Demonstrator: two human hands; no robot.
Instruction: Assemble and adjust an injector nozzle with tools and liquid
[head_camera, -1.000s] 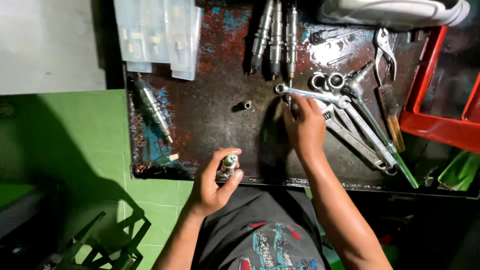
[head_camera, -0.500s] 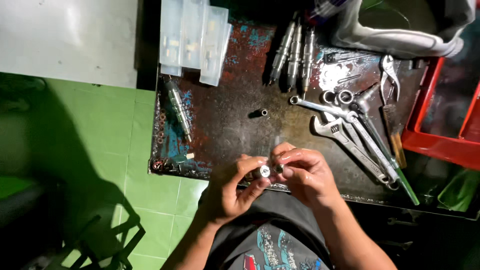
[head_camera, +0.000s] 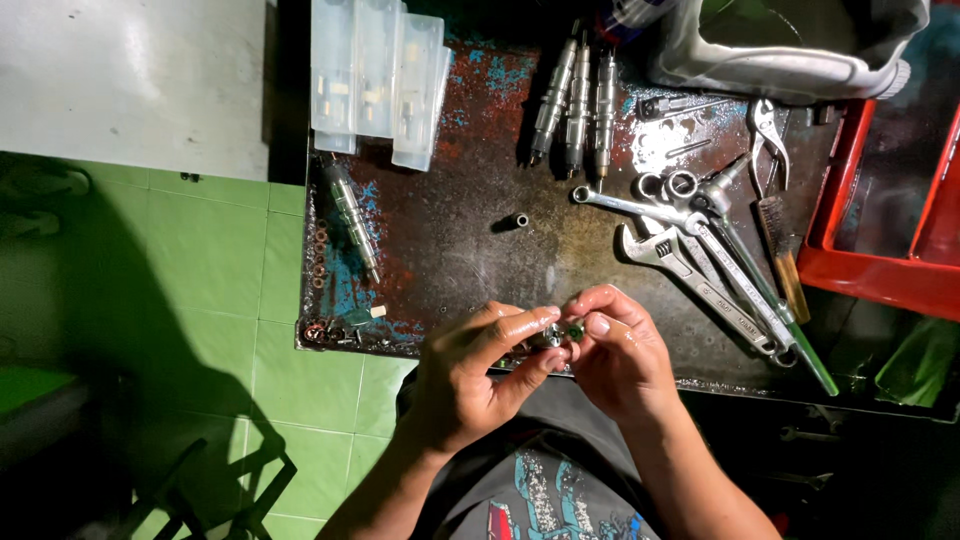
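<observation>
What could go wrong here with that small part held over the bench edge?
The small metal part is pinched between the fingertips of the left hand and right hand, which look oily, so it could slip. It sits at the bench edge, so a drop may land in the lap or on the floor. The loose wrenches lie close to the right hand and could be knocked.

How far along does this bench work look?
Three injectors lie lined up at the bench's far edge, set aside; a fourth injector lies apart on the left. In hand: the left hand and right hand pinch a small metal part between fingertips. Wrenches lie spread out, and a loose small sleeve waits mid-bench.
</observation>
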